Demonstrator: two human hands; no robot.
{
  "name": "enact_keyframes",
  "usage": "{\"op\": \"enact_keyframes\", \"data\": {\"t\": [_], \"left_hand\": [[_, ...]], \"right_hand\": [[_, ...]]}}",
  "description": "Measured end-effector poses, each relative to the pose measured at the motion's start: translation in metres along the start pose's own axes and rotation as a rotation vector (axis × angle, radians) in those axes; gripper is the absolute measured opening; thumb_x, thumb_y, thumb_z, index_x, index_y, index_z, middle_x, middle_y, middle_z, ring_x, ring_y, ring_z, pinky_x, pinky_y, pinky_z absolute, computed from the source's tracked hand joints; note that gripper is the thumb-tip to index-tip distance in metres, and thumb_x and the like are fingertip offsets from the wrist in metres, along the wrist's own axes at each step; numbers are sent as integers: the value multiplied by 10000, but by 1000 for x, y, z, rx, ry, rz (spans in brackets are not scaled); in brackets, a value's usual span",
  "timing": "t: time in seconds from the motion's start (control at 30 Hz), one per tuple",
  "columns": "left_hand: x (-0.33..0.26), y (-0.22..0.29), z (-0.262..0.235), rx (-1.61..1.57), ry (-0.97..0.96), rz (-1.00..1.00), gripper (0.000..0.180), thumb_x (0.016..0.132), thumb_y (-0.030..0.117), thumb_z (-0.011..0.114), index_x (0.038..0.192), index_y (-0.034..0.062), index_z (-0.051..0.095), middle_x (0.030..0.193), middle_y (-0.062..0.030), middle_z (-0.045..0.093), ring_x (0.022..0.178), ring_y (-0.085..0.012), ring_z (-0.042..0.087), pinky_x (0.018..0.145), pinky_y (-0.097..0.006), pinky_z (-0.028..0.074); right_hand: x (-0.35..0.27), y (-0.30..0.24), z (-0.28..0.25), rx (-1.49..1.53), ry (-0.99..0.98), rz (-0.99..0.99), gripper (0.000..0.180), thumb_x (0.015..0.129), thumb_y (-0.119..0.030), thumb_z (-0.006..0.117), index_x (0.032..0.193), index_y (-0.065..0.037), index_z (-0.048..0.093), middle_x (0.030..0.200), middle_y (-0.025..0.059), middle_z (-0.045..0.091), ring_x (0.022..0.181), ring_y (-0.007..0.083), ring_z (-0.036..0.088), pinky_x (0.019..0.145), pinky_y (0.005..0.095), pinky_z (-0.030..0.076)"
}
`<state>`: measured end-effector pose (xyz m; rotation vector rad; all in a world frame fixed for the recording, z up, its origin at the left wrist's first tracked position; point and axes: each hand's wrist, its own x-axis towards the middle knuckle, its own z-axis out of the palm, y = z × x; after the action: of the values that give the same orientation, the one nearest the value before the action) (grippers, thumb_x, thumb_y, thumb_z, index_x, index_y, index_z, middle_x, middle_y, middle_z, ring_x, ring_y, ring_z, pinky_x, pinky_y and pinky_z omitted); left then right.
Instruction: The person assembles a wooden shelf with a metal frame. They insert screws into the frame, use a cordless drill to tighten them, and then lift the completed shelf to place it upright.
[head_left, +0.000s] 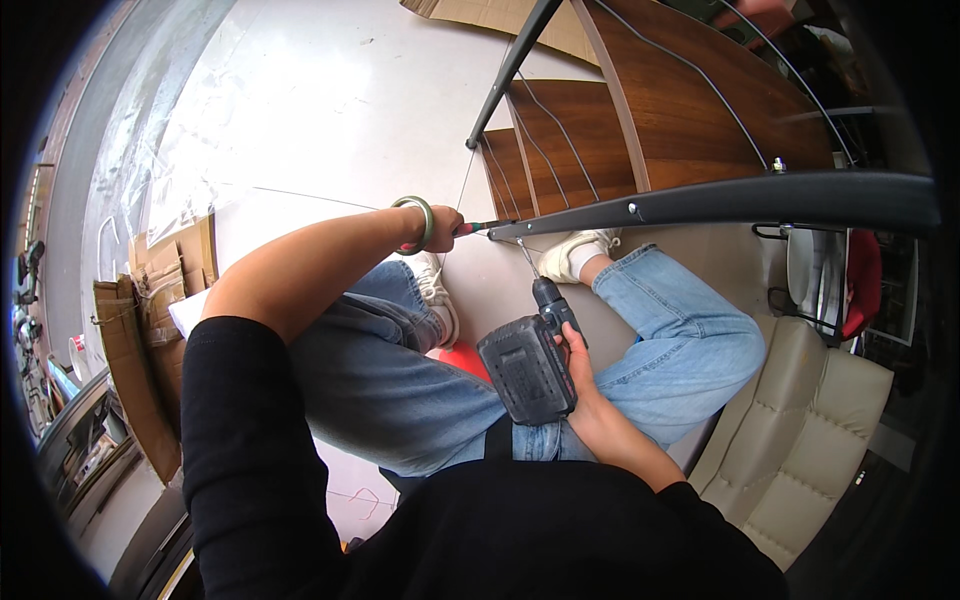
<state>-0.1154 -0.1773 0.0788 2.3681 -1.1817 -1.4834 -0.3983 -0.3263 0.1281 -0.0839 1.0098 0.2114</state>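
Cardboard (143,385) stands left, a cream sofa (812,435) right.

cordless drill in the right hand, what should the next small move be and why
Probably check the bit is seated before running the cordless drill: the right hand aims it at the black rail's end, seating is unclear, and the left hand grips a red-and-black tool close by.

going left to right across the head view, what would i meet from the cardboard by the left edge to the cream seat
brown cardboard → left hand → cordless drill → cream padded seat
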Motion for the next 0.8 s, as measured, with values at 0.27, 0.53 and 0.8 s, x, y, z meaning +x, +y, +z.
{"op": "enact_keyframes", "data": {"t": [0.27,0.53,0.8], "left_hand": [[-9,11,-6,-34,-19,-34,223,759,53,481,956,36,584,826,-158,637,733,-272,644,640,-366,514],[-2,6,1,-11,9,-12,243,728,60,496,949,35,591,901,-177,640,895,-324,609,790,-384,474],[-4,11,-1,-20,-18,-34,265,728,44,505,977,33,595,917,-181,642,902,-328,614,784,-376,478]], "right_hand": [[-6,10,20,-392,86,115,504,926,-551,394,1028,-90,572,954,111,649,792,228,653,692,380,559],[18,4,15,-322,413,181,520,833,-539,583,1015,-53,623,981,134,661,870,300,632,814,472,509],[15,-4,11,-444,32,344,567,902,-534,384,1055,-37,608,916,133,663,809,276,657,732,425,543]]}}
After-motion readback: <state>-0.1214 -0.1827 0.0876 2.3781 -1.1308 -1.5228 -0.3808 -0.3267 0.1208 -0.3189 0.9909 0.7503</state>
